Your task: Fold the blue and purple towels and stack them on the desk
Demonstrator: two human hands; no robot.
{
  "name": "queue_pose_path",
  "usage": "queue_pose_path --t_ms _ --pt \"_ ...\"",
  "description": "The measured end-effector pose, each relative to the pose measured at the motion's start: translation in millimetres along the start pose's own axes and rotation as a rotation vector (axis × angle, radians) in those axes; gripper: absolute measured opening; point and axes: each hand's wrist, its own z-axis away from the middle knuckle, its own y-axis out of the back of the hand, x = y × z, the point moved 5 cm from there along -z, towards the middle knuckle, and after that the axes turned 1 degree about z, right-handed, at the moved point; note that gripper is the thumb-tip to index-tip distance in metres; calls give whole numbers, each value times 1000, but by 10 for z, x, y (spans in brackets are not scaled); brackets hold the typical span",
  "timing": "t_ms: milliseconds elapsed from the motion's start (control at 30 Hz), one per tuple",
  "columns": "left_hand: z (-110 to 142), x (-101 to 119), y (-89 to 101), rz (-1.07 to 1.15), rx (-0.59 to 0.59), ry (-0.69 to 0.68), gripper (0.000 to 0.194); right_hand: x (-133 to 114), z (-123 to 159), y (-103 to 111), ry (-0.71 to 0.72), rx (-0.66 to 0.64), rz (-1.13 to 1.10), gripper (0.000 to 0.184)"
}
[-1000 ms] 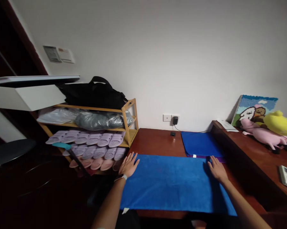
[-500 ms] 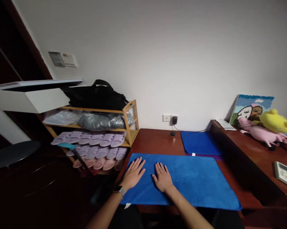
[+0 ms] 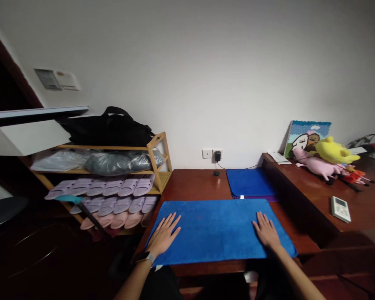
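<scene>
A blue towel (image 3: 212,233) lies spread flat on the reddish-brown desk (image 3: 193,183), its near edge along the desk's front. My left hand (image 3: 165,235) rests palm down on the towel's left end, fingers stretched apart, with a watch on the wrist. Toward the towel's right end, my right hand (image 3: 267,231) lies flat on the cloth, its fingers extended. Neither hand grips anything. Behind the spread towel sits a stack of folded cloths (image 3: 251,183), blue on top with a purple edge below.
On the left stands a wooden rack (image 3: 159,166) with slippers (image 3: 121,187) and a black bag (image 3: 109,129). A raised ledge at right holds a remote control (image 3: 341,209), plush toys (image 3: 334,151) and a picture (image 3: 309,135). A plugged-in adapter (image 3: 217,156) trails a cable.
My right hand has slid rightward across the towel, away from my left hand, which stays on the left end. The camera view has turned to the right.
</scene>
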Motion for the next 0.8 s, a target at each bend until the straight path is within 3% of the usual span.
queue_pose_path --t_ms 67,133,233,300,367,500,600,700,800 --pt "-1 -1 -3 -2 1 -1 60 509 -23 15 -105 12 13 78" --pt "-5 -4 -7 -5 4 -5 60 852 -20 38 -180 13 21 79" --pt "-11 -19 -20 -13 20 -8 59 946 20 99 -210 63 31 78" --pt "-14 -37 -35 -17 29 -10 59 681 81 161 -137 156 21 76" --pt "-18 -53 -49 -18 31 -16 59 175 202 212 24 236 -22 71" --pt "-22 -59 -51 -13 16 -17 59 -1094 620 217 448 200 -147 62" --pt "-23 -46 -36 -14 14 -10 59 -1695 871 190 645 140 -198 61" --pt "-27 -44 -34 -26 23 -10 59 -1661 856 134 570 95 -196 63" --pt "-35 -59 -56 -33 23 -13 59 -1122 732 76 413 89 -151 67"
